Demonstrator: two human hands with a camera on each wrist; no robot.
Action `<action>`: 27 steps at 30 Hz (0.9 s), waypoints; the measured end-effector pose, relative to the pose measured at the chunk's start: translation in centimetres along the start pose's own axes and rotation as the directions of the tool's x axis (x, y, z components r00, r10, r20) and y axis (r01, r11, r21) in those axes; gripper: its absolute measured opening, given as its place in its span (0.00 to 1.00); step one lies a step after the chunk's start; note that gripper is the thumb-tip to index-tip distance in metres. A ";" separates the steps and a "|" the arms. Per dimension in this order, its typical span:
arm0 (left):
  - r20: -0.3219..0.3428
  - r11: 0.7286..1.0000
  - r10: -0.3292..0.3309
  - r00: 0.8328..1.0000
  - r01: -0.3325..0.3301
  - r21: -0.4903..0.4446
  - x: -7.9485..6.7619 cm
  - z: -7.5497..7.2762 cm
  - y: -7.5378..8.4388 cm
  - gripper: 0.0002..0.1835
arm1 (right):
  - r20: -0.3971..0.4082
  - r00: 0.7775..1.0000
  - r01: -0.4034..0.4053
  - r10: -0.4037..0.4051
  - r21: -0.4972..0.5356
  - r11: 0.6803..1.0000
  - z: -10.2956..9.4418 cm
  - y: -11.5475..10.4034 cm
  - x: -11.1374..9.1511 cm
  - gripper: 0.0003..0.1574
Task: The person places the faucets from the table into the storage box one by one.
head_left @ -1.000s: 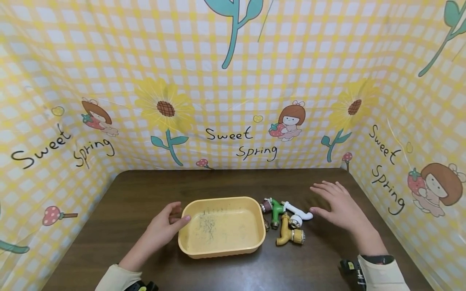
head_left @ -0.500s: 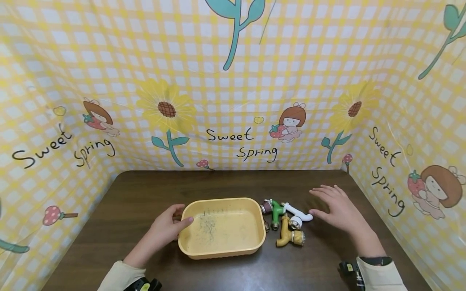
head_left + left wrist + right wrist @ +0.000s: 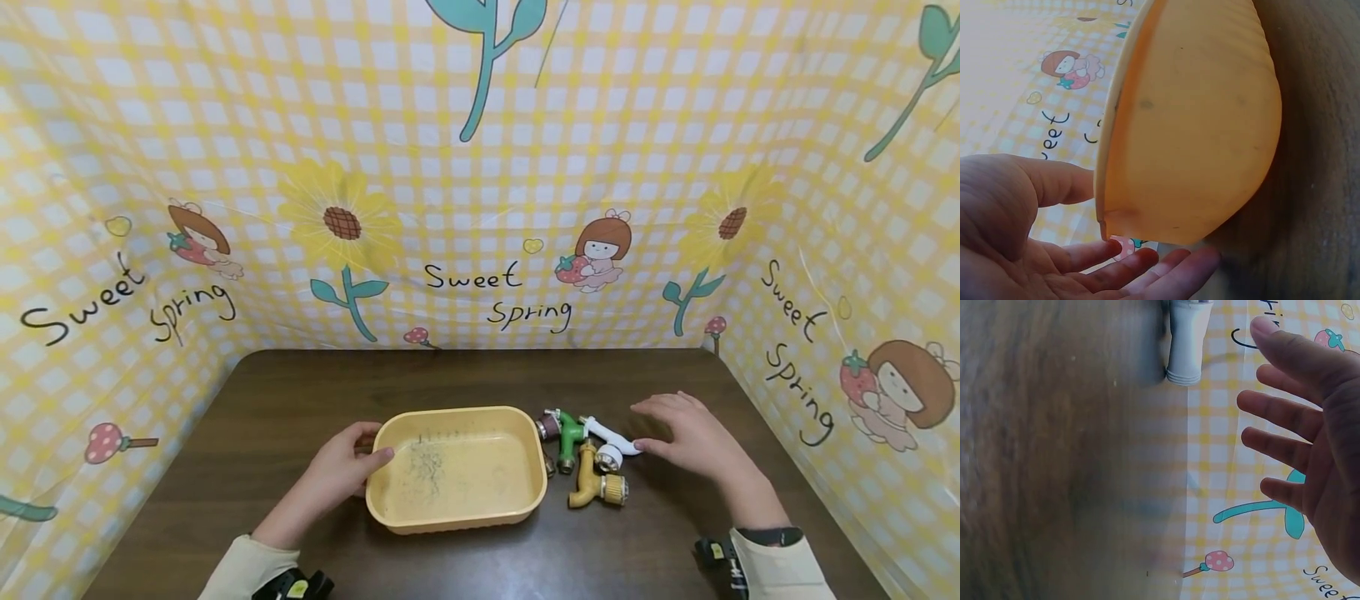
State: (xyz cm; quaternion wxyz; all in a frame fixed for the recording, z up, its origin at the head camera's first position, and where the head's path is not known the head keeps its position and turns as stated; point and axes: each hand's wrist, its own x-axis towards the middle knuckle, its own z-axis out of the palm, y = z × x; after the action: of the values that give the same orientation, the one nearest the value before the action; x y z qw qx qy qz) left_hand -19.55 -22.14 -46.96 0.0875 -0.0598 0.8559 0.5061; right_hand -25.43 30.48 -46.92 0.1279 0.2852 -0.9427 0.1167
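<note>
A yellow plastic basin point(image 3: 465, 492), with dark specks on its floor, sits on the table. My left hand point(image 3: 337, 467) holds its left end, thumb over the rim and fingers along the outside wall. In the left wrist view the basin's side point(image 3: 1204, 119) fills the middle. Just right of the basin lie several taps: a green tap point(image 3: 572, 431), a white tap point(image 3: 615, 439), a yellow tap point(image 3: 588, 483) and a purplish tap point(image 3: 551, 426), partly hidden. My right hand point(image 3: 686, 433) hovers with fingers spread, its thumb at the white tap's spout end.
The dark wooden table point(image 3: 300, 383) is enclosed at the back and sides by a yellow checked cloth point(image 3: 480, 192). A metal tap end point(image 3: 551, 465) peeks out beside the basin's right wall. Each wrist wears a black strap.
My left fingers have closed in against the basin's left end. My right hand has come slightly nearer and lower, its thumb reaching the white tap. Basin and taps have stayed in place.
</note>
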 end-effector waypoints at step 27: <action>0.014 0.997 -0.022 1.000 0.023 -0.078 0.1 0.1 -0.3 0.23 | 0.142 0.988 -0.064 0.066 -0.020 0.998 0.8 -0.6 0.0 0.26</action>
State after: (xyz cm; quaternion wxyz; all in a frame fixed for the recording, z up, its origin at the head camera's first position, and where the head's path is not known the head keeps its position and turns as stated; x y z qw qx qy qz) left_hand -19.59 -22.22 -47.30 0.0963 -0.0694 0.8342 0.5386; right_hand -25.21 29.74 -47.56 0.0584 0.2610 -0.9591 0.0931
